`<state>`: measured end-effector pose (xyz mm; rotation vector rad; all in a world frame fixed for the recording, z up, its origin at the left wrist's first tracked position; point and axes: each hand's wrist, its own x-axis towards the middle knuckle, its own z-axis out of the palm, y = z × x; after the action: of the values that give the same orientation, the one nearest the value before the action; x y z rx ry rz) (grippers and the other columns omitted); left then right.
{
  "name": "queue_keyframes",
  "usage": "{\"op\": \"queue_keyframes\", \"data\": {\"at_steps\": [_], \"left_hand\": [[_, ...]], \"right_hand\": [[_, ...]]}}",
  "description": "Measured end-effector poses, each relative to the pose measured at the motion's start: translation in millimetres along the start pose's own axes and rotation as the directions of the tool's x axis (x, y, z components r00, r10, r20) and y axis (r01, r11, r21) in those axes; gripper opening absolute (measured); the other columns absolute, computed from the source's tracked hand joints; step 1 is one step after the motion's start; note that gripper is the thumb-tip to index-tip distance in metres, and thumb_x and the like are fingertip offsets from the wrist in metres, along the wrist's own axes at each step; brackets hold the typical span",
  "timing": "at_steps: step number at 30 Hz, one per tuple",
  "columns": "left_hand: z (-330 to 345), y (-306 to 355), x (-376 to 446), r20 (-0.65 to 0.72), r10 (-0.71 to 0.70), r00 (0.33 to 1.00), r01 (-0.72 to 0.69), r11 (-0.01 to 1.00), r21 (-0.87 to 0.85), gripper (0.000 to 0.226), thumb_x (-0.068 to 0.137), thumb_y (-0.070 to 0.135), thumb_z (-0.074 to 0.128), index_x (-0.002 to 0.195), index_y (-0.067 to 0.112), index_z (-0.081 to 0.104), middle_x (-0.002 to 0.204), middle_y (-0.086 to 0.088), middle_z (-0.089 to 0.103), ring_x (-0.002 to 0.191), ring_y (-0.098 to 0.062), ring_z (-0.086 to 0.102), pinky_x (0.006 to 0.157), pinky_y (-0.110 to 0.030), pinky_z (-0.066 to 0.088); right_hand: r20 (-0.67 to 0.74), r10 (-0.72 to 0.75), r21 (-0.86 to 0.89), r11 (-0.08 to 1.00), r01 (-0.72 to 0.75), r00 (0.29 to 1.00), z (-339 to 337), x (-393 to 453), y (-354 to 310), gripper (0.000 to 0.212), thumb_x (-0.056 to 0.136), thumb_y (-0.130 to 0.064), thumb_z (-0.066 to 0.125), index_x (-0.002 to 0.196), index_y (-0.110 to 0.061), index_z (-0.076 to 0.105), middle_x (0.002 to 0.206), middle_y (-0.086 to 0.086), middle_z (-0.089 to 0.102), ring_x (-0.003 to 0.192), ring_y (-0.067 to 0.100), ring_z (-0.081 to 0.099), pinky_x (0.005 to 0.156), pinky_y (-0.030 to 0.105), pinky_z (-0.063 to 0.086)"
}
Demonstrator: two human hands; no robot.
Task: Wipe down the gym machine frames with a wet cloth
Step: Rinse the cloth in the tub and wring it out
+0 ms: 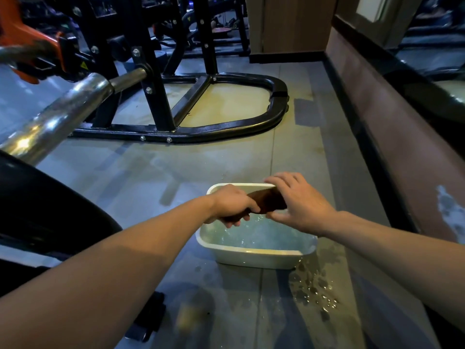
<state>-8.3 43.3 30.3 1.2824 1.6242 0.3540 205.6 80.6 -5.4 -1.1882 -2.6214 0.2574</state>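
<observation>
While water fills the basin [254, 255], both hands wring the cloth [266, 201].

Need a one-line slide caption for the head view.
Both hands, left hand and right hand, wring a dark cloth over a water-filled basin beside a gym machine frame.

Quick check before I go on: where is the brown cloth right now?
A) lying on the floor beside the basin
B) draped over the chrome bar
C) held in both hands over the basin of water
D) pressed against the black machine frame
C: the left hand grips one end of the rolled brown cloth and the right hand closes on the other, above the white basin of water.
</observation>
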Motion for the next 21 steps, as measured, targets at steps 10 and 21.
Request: {"op": "queue_keyframes", "data": {"at_steps": [10,21], "left_hand": [[-1,6,-25,0.519,0.069,0.852,0.239,0.831,-0.503,0.052,0.089,0.043,0.059,0.121,0.001,0.063,0.076,-0.006,0.056,0.043,-0.01,0.041,0.038,-0.018,0.03],[21,7,-14,-0.216,0.337,0.916,-0.114,0.737,0.666,0.01,0.085,0.021,0.067,0.092,0.016,0.065,0.085,-0.005,0.068,0.077,-0.027,0.065,0.063,-0.031,0.052]], "right_hand": [[-0.197,-0.128,0.197,0.966,0.167,0.972,-15,11,-11,0.04,0.08,-0.025,0.082,0.114,-0.024,0.06,0.103,-0.006,0.065,0.09,0.019,0.062,0.078,0.037,0.053],[0.315,0.4,-0.034,0.911,-0.41,0.861,-14,31,-39,0.016,0.09,-0.025,0.059,0.077,-0.016,0.063,0.077,0.005,0.066,0.064,0.019,0.061,0.05,0.026,0.042]]}}
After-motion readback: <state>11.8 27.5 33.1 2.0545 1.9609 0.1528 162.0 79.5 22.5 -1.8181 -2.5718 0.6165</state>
